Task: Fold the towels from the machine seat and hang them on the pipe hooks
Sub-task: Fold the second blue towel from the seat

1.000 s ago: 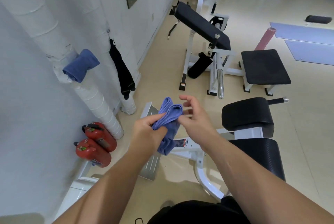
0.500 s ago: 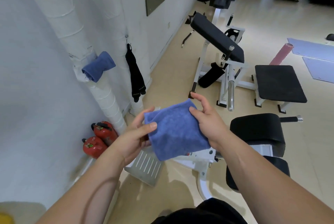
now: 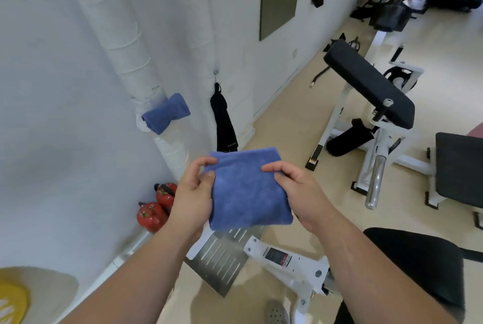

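Blue towel, folded into a thick, roughly square pad of plush terry, sat between our two hands in mid-air, in front of the white wall and above a slotted steel foot plate. Our left hand gripped its left edge, the thumb lying on the front face by the upper corner and the fingers curled round behind. Our right hand pinched the upper right edge with bent fingers. Both hands were closed on the cloth, which hung flat with its lower edge free.

We counted two blue towels in all. The second towel, of the same nap, hung bunched against the nearer pipe, a white cylinder wound with ridged wrapping. A further pipe ran beside it, and from a small hook there hung one black strap, limp and narrow. Two red fire extinguishers, rounded and glossy, stood on the floor at the foot of the nearer pipe.

We saw three black padded surfaces: the rounded machine seat under our right forearm, a long slanted arm pad on a white frame, and a flat bench seat at the right edge. One black roller lay below the arm pad, and one chrome bar stood beside it.
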A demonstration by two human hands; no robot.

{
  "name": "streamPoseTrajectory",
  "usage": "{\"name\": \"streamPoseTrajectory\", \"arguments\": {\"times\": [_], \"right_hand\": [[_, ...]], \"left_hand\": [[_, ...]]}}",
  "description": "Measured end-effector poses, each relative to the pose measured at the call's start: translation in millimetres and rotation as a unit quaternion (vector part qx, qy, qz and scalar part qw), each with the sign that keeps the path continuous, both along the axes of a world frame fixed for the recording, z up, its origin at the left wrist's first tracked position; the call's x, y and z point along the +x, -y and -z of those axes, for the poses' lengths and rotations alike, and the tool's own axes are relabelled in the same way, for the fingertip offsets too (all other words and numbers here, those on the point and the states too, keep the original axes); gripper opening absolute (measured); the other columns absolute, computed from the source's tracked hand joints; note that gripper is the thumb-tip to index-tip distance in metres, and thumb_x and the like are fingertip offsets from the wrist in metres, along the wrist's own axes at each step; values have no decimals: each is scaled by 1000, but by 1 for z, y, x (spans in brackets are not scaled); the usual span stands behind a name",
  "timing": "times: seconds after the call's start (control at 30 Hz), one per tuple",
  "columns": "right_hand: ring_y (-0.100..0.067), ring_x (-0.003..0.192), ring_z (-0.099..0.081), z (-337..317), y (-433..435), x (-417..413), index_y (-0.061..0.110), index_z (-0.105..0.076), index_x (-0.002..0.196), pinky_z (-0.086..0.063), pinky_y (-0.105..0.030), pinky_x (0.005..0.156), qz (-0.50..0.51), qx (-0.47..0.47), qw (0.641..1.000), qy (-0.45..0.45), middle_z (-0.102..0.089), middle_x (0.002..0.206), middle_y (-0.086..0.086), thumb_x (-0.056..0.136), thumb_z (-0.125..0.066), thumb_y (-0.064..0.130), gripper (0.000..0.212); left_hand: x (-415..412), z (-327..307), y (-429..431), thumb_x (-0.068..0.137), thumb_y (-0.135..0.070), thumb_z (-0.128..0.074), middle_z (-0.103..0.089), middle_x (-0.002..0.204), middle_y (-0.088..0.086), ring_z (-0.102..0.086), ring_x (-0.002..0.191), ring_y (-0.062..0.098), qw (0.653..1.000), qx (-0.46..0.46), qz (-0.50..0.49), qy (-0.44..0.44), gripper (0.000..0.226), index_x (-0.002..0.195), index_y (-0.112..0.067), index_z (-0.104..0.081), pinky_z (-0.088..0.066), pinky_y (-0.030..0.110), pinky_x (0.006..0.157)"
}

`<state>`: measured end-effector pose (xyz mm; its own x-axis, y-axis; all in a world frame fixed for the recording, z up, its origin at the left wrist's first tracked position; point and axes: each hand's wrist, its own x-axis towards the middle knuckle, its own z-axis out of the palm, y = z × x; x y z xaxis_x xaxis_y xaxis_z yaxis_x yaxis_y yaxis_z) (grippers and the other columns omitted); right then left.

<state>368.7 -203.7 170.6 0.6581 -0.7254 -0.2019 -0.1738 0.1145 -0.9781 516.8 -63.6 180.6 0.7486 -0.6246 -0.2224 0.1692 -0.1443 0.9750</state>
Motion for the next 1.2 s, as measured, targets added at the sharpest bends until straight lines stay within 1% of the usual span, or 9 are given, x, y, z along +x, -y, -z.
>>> {"name": "streamPoseTrajectory", "arguments": {"times": [0.17,0.33,0.47,0.57,0.73,0.83,0.97,1.13,1.2], "right_hand": [[-7,96,-71,-6,53,11,30,-68,119,-57,-23,78,-66,14,997,28,-72,114,5,95,-63,4,37],[-5,120,-62,-4,92,41,34,-52,141,-53,-30,98,-201,-86,976,-15,-62,133,12,67,-89,15,85],[-1,119,-56,-11,98,82,32,-48,145,-46,-11,92,-278,-211,932,-101,-56,133,12,65,-92,16,93],[-13,97,-67,-18,95,114,27,-69,117,-53,-21,77,-279,-282,908,-138,-70,108,6,66,-90,17,56],[-11,94,-60,-43,93,154,27,-71,86,-43,-15,71,-248,-323,900,-156,-52,113,3,68,-92,26,28],[-9,103,-63,-67,97,168,20,-72,99,-48,-17,83,-269,-259,920,-117,-62,120,5,74,-89,20,30],[-13,77,-62,-97,104,186,6,-64,97,-51,-31,70,-253,-201,946,-33,-64,84,-3,84,-79,13,22],[-17,87,-60,-130,115,220,38,-53,112,-53,-39,83,-163,-196,965,68,-60,100,-5,97,-62,12,31],[-12,88,-55,-146,122,234,37,-55,102,-47,-31,84,-142,-235,956,99,-57,98,10,100,-55,11,26]], "left_hand": [[4,3,30,85,-15,-78,-65,127,-11,-68,112,14,994,19,93,58,49,121,-45,-66,-59,39,85],[31,8,44,61,-28,-86,-43,124,-8,-58,107,16,936,173,130,277,99,147,-42,-40,-55,30,77],[65,5,47,70,-22,-85,-54,113,-1,-59,91,15,905,215,93,356,74,138,-31,-56,-39,7,73],[95,-8,44,71,-25,-84,-68,94,2,-65,81,18,879,228,92,409,38,107,-28,-73,-45,19,68],[148,-29,36,58,-23,-76,-57,74,-1,-52,64,11,913,187,145,331,13,62,-25,-64,-43,29,59],[179,-46,34,60,-26,-84,-57,115,-18,-59,98,-8,932,170,165,275,43,99,-11,-72,-47,13,79],[204,-79,37,65,-24,-80,-70,94,14,-65,81,19,962,64,163,209,37,96,-8,-72,-54,40,77],[216,-111,63,95,-13,-65,-64,112,-2,-69,94,17,971,-60,83,217,49,123,-51,-53,-60,31,81],[219,-123,76,100,-11,-57,-62,116,-12,-66,97,6,955,-87,42,281,43,121,-49,-54,-54,20,86]]}}
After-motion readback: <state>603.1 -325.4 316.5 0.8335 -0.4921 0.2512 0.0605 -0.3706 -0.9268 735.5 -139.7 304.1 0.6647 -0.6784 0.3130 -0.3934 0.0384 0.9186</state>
